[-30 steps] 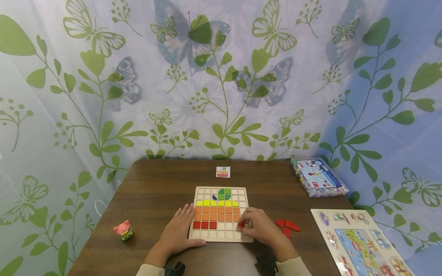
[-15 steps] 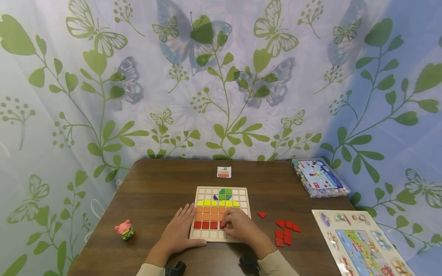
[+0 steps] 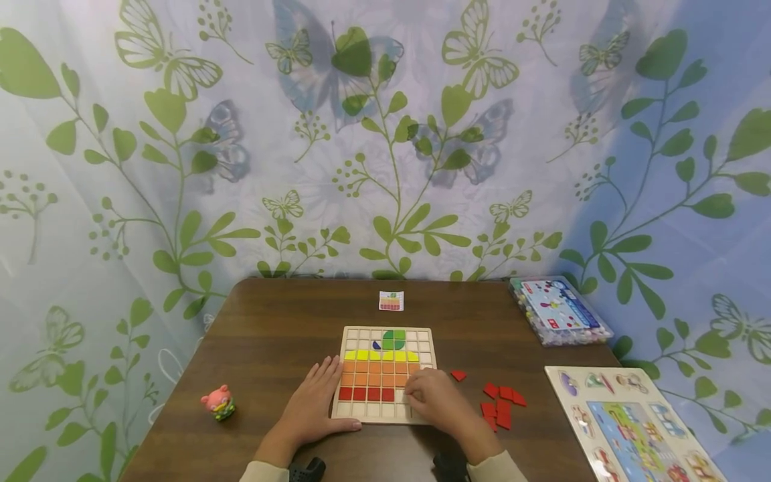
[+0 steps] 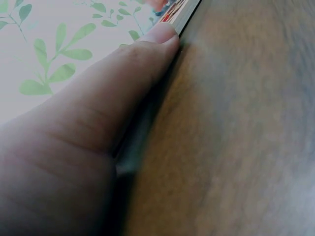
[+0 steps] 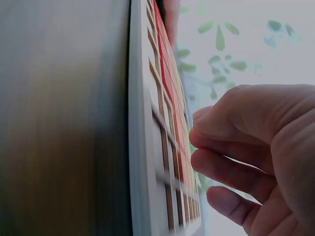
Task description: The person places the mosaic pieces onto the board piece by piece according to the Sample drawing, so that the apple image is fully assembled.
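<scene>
My left hand rests against the left edge of a wooden grid board, its fingers straight and the thumb along the near edge. Over the board's right part is my right hand, fingers loosely bent. In the right wrist view nothing shows between the right fingertips, which are just off the grid. Red square tiles fill the left cells of one row. Above them sit orange tiles, yellow pieces, green pieces and a small blue piece.
Loose red tiles lie right of the board, with one red piece apart. A pattern card lies behind. A toy figure stands left; a bead box and a picture puzzle are at right.
My right hand has set a red tile into the row beside the other red ones, let go and drawn back to the right. The left hand stays in place.
</scene>
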The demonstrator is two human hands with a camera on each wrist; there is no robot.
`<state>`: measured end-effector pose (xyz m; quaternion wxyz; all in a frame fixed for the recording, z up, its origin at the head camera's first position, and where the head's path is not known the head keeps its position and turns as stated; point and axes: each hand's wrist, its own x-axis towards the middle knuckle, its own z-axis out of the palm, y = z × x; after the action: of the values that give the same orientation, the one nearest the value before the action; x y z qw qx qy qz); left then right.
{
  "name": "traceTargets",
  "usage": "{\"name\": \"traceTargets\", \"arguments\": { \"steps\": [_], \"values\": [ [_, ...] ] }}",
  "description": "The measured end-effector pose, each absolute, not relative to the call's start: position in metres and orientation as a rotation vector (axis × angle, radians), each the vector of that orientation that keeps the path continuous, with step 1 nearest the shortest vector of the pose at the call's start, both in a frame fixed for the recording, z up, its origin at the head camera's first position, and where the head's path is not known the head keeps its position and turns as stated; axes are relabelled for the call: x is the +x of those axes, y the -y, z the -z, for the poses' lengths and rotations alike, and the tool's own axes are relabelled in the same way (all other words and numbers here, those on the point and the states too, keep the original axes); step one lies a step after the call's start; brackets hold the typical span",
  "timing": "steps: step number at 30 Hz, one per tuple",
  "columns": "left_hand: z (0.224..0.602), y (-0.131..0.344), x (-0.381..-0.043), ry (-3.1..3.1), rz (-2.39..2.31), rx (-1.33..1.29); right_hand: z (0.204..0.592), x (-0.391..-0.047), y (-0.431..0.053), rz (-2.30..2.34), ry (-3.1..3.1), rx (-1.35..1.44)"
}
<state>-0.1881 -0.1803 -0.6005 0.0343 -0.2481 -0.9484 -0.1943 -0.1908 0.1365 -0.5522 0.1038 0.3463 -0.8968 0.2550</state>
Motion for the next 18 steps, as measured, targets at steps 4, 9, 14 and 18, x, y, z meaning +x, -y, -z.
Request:
{"name": "traceTargets", "arguments": {
  "steps": [4, 9, 14, 18],
  "values": [
    [0.6, 0.179, -0.188, 2.935, 0.589, -0.748, 0.552, -0.19, -0.167, -0.796, 2.715, 0.768],
    [0.6, 0.179, -0.189, 2.95, 0.572, -0.743, 0.548, -0.191, -0.215, -0.811, 2.822, 0.366],
    [0.598, 0.178, -0.188, 2.938, 0.584, -0.753, 0.542, -0.188, -0.253, -0.773, 2.949, 0.163],
    [0.597, 0.179, -0.188, 2.927, 0.583, -0.758, 0.544, -0.185, -0.266, -0.78, 3.005, 0.165]
  ]
}}
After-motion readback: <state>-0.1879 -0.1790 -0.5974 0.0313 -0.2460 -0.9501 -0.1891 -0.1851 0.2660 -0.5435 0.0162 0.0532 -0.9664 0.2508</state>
